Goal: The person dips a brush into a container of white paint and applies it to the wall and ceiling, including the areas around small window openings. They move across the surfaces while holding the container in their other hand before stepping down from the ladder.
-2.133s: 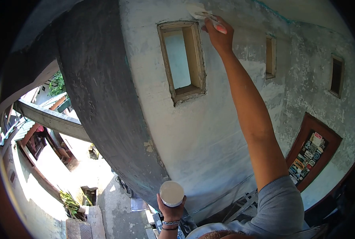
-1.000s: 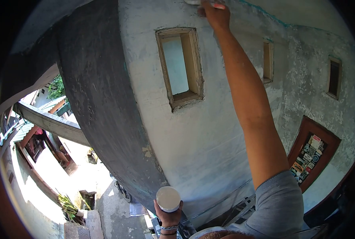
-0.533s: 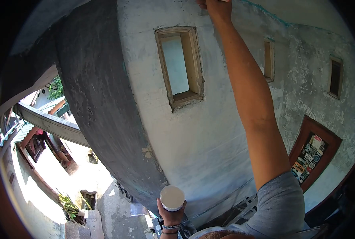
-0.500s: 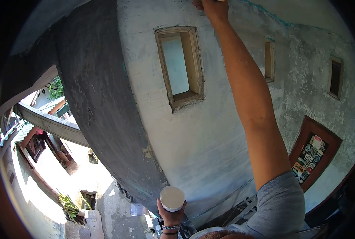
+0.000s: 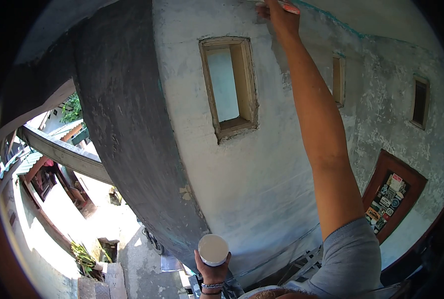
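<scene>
At the bottom centre, my left hand [image 5: 213,271] is wrapped around a round tub of off-white paint [image 5: 213,249], its open top facing up. My right arm stretches high across the wall [image 5: 242,194]. Up at the top edge of the view, my right hand [image 5: 283,19] is closed on a paintbrush with a reddish-orange handle [image 5: 290,8]. The brush's far end lies close to the wall, partly cut off by the frame edge. Pale paint covers the wall around a small framed window opening [image 5: 229,89], left of my right forearm.
A dark grey pillar [image 5: 119,99] runs down left of the pale wall. To the right are narrow windows [image 5: 420,102] and a brown-framed panel with stickers [image 5: 394,194]. Far below on the left lies a sunlit passage [image 5: 142,264] with plants [image 5: 85,256].
My right hand has shifted right along the top of the wall, and more of the brush's reddish handle shows. The view has tilted slightly. My left hand still holds the tub.
</scene>
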Tool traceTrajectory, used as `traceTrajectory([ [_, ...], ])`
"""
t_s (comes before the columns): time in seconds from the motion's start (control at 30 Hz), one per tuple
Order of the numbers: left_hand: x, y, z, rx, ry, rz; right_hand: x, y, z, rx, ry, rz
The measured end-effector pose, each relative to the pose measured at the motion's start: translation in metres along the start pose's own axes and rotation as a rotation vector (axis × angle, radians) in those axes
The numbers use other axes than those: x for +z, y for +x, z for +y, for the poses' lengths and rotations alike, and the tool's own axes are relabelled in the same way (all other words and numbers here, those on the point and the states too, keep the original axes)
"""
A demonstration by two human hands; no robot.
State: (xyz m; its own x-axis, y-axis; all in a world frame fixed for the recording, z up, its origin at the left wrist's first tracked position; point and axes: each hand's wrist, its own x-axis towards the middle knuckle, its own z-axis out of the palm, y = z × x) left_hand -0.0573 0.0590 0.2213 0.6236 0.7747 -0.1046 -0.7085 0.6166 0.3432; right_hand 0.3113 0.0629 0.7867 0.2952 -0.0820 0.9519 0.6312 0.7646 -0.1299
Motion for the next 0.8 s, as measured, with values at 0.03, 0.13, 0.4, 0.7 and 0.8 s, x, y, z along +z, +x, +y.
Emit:
traceTrajectory([
  [0.03,-0.005,0.002,0.0,-0.003,-0.02,-0.015,0.002,0.003,0.006,0.033,-0.061,-0.058],
  [0.13,-0.009,0.0,-0.001,0.001,-0.044,-0.015,-0.019,-0.019,0.009,0.145,-0.109,0.07],
  [0.4,-0.003,0.0,-0.002,-0.018,-0.005,0.008,0.003,-0.028,0.003,0.045,0.23,0.014],
  [0.7,-0.011,0.0,-0.006,-0.033,0.064,0.019,-0.011,-0.011,0.042,-0.014,0.08,0.024],
  [0.8,-0.004,0.0,-0.009,-0.024,0.051,0.044,0.016,-0.02,0.008,0.037,0.212,0.024],
])
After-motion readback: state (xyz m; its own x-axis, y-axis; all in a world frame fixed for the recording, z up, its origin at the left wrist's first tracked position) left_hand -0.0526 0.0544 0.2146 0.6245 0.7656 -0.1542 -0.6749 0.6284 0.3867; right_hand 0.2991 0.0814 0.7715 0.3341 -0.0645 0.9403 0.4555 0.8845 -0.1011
